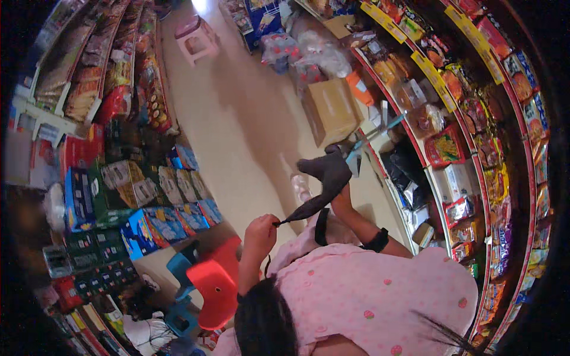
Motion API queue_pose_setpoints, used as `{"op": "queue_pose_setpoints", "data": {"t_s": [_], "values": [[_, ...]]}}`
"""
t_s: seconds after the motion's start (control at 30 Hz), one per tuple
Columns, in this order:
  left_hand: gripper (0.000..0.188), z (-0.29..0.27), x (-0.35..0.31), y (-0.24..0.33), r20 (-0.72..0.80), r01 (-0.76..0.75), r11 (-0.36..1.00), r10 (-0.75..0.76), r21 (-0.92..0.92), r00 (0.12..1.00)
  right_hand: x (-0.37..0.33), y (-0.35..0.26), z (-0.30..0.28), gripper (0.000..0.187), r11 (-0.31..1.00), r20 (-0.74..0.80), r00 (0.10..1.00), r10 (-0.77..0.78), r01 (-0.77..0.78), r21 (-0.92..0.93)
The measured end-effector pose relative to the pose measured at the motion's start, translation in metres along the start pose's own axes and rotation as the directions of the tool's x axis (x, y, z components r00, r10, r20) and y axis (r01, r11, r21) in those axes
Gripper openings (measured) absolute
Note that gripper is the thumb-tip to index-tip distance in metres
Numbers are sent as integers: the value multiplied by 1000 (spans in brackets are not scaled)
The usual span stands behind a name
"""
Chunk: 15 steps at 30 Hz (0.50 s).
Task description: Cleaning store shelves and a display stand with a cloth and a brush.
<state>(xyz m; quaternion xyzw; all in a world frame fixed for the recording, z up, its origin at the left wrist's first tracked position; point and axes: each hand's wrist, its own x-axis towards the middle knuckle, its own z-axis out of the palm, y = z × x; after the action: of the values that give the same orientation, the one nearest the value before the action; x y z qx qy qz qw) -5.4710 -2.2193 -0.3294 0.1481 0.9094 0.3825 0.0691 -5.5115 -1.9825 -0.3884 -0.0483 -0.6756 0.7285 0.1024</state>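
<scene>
A dark grey piece of cloth (323, 187) stretches between my two hands, narrowing to a thin end at the left. My left hand (260, 233) pinches that thin end. The wide end covers most of my right hand (342, 199); its fingers are hidden beneath the fabric, and whether they grip it cannot be told. Whether the cloth is a glove, a sleeve or something else is unclear. Just beyond its wide end, a light blue stick (387, 126) slants toward the right shelf. I wear a pink patterned garment (380, 285) and a black band (376, 240) on my right arm.
Shelves of packaged food (475, 160) line the right side. A cardboard box (333, 111) stands on the aisle floor before plastic-wrapped goods (317, 53). Stacked cartons (157, 228) and a red plastic stool (217, 285) are at left. A pink stool (196, 40) stands far ahead.
</scene>
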Motion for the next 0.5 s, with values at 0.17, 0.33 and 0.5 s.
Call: {"op": "queue_pose_setpoints", "data": {"t_s": [0.17, 0.33, 0.5], "values": [[12, -23, 76, -11, 74, -8, 989, -3, 145, 997, 84, -6, 22, 39, 998, 55, 998, -5, 8, -57], [11, -29, 131, -19, 44, -19, 996, 15, 93, 999, 151, -3, 33, 37, 991, 81, 994, 78, -68, -113], [8, -39, 178, -34, 27, -7, 1000, 8, -26, 1000, 200, 5, 54, 32, 995, 129, 991, -28, 40, -91]]}}
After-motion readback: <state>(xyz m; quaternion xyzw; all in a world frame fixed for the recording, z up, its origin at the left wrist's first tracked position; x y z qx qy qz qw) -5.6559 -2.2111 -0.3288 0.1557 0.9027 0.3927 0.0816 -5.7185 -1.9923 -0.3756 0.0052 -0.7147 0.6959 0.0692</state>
